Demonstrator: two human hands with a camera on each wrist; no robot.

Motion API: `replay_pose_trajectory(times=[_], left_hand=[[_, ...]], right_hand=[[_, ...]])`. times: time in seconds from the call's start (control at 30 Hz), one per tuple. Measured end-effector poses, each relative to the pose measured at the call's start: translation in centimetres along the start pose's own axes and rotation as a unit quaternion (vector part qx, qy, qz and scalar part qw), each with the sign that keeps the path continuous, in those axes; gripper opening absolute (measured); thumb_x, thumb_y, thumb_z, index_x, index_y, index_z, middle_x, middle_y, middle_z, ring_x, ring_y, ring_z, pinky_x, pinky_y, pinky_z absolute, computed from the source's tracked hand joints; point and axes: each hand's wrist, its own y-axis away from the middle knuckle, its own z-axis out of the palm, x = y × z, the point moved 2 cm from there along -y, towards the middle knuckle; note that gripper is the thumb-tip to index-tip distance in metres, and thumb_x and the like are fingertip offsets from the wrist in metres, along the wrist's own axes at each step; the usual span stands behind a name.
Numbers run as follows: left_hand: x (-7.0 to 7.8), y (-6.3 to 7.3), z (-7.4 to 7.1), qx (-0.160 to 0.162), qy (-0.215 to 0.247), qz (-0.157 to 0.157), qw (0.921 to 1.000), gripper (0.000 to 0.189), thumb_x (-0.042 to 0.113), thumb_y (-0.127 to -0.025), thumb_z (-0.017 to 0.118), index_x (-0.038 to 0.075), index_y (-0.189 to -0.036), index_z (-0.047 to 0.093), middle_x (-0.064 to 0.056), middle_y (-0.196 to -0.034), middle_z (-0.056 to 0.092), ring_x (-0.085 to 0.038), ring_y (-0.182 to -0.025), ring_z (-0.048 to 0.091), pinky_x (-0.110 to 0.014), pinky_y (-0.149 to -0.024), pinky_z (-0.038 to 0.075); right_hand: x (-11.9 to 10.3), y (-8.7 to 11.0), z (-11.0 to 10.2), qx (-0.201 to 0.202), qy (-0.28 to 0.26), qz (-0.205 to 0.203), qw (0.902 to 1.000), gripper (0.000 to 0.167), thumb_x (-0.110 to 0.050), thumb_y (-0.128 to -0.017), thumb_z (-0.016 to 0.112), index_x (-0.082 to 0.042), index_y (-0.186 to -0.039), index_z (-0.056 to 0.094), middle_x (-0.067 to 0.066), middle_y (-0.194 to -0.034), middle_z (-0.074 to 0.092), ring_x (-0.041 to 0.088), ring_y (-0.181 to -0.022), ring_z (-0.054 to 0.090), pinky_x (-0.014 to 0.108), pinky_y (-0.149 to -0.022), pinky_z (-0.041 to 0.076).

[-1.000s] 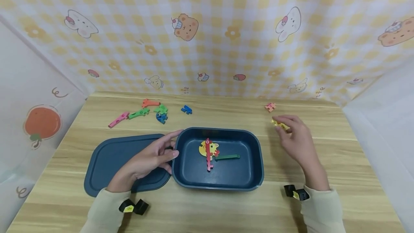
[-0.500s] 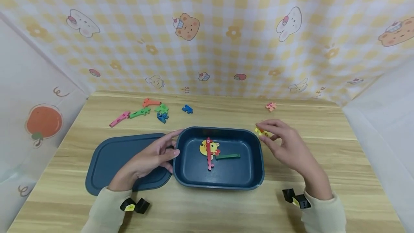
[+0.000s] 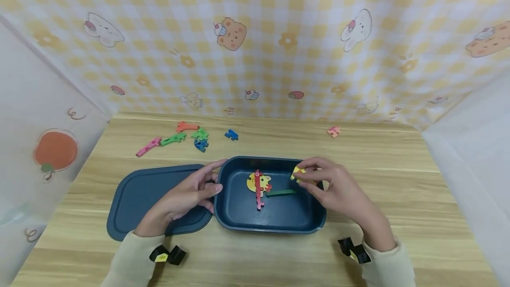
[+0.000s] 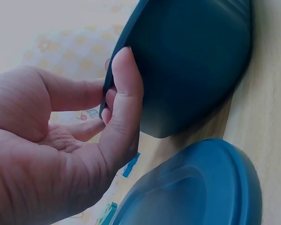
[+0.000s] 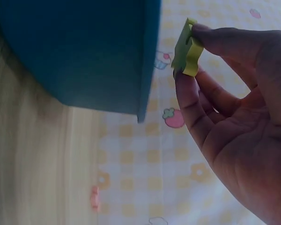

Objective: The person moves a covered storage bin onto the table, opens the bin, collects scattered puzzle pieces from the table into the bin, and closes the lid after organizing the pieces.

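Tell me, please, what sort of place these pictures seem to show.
Probably a small tabletop recording booth: a wood-grain table is closed in by a yellow-checked cartoon backdrop at its far edge and pale side sheets, and small wrist-worn black devices are in view.

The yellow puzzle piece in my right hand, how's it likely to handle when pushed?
Probably stiff: the yellow puzzle piece shows no visible bend between the fingers. Likely light, looking small beside the blue box. Unlikely to roll, given its flat face.
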Motion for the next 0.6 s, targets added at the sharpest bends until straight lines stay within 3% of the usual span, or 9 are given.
replay_pose_trajectory(times=[0.33, 0.6], left_hand=[[0.1, -0.2, 0.2, 0.016, 0.005, 0.000, 0.9999, 0.070, 0.010, -0.111, 0.054, 0.014, -0.171, 0.018, -0.007, -0.113, 0.049, -0.011, -0.081, 0.063, -0.033, -0.068, 0.066], [-0.1, -0.2, 0.1, 0.019, 0.002, -0.001, 0.9998, 0.070, 0.012, -0.111, 0.055, 0.017, -0.171, 0.019, -0.006, -0.113, 0.045, -0.011, -0.081, 0.061, -0.032, -0.068, 0.066]], right_hand=[[-0.3, -0.6, 2.1, -0.062, -0.001, 0.023, 0.9978, 0.020, -0.006, -0.091, 0.082, -0.019, -0.106, 0.086, -0.004, -0.126, 0.073, 0.018, -0.116, 0.068, 0.028, -0.089, 0.062], [-0.4, -0.9, 3.0, -0.075, 0.000, 0.024, 0.9969, 0.019, -0.006, -0.092, 0.082, -0.019, -0.103, 0.087, -0.006, -0.123, 0.074, 0.017, -0.118, 0.066, 0.034, -0.093, 0.062]])
